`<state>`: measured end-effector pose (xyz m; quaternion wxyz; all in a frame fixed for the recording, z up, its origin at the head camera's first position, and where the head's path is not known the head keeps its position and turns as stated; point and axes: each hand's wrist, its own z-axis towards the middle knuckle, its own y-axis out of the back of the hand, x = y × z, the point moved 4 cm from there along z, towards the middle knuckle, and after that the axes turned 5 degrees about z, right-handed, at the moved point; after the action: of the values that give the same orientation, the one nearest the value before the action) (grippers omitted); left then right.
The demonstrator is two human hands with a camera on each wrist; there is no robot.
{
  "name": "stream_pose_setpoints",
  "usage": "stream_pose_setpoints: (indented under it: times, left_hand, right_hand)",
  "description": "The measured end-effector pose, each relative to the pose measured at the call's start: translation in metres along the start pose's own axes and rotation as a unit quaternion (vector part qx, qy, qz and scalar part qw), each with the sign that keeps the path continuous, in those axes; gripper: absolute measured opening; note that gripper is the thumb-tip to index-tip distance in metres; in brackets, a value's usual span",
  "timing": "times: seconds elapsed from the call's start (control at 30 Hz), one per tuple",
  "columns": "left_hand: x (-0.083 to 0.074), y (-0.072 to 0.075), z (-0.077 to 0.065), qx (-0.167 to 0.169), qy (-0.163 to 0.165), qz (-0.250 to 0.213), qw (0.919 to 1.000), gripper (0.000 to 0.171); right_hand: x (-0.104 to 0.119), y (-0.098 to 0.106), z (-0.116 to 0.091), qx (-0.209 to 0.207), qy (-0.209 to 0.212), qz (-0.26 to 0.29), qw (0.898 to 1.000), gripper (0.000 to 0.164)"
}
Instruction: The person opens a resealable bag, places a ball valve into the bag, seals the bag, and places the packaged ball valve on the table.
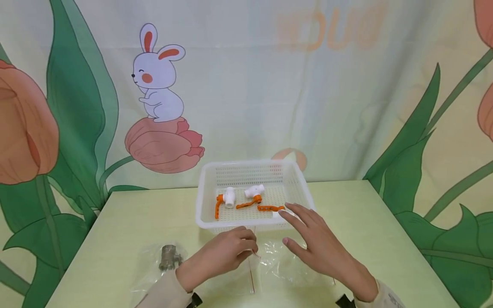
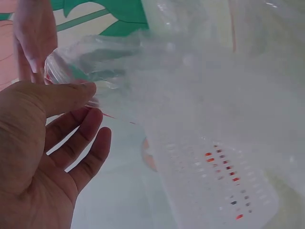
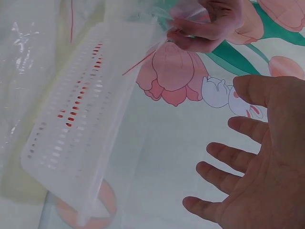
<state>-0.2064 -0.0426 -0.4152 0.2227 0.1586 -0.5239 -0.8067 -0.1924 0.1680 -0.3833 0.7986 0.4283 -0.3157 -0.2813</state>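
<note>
My left hand [image 1: 229, 251] pinches the edge of a clear plastic zip bag [image 2: 119, 62] with a red seal line, thumb against index finger, in front of the basket. To its right my right hand [image 1: 317, 241] holds nothing; its fingers are spread, above another clear bag [image 1: 279, 261] on the table. In the right wrist view the right hand [image 3: 257, 157] stands apart from the pinched bag. Inside the white basket [image 1: 202, 192] lie white valves [image 1: 230, 197] with orange handles [image 1: 271, 208]; the right fingers partly hide one valve.
A grey metal valve [image 1: 168, 256] lies in a clear bag [image 1: 144, 265] left of my left forearm. Beneath everything is a pale yellow-green table [image 1: 115, 231]. A printed curtain [image 1: 246, 85] with a rabbit and tulips hangs behind the basket.
</note>
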Motion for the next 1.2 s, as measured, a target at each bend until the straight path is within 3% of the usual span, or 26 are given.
stream_pose_setpoints:
  times: [0.3, 0.53, 0.77, 1.03, 1.2]
  left_hand:
    - [-0.008, 0.032, 0.002, -0.051, -0.004, -0.011, 0.9986, 0.010]
    - [-0.011, 0.058, 0.006, -0.114, -0.013, -0.035, 0.9928, 0.012]
    - [-0.011, 0.074, 0.010, -0.140, -0.012, -0.026, 0.9897, 0.015]
    - [-0.014, 0.087, 0.013, -0.166, -0.013, -0.013, 0.9859, 0.013]
    - [-0.019, 0.092, 0.013, -0.182, -0.031, 0.010, 0.9828, 0.015]
  right_hand:
    - [0.007, 0.008, 0.011, -0.008, 0.003, 0.005, 1.000, 0.058]
    - [0.013, 0.015, 0.017, -0.015, 0.010, 0.013, 1.000, 0.058]
    - [0.019, 0.018, 0.022, -0.017, 0.010, 0.015, 1.000, 0.057]
    - [0.029, 0.029, 0.032, -0.063, 0.029, 0.024, 0.997, 0.053]
    - [0.033, 0.034, 0.036, -0.073, 0.001, 0.043, 0.996, 0.043]
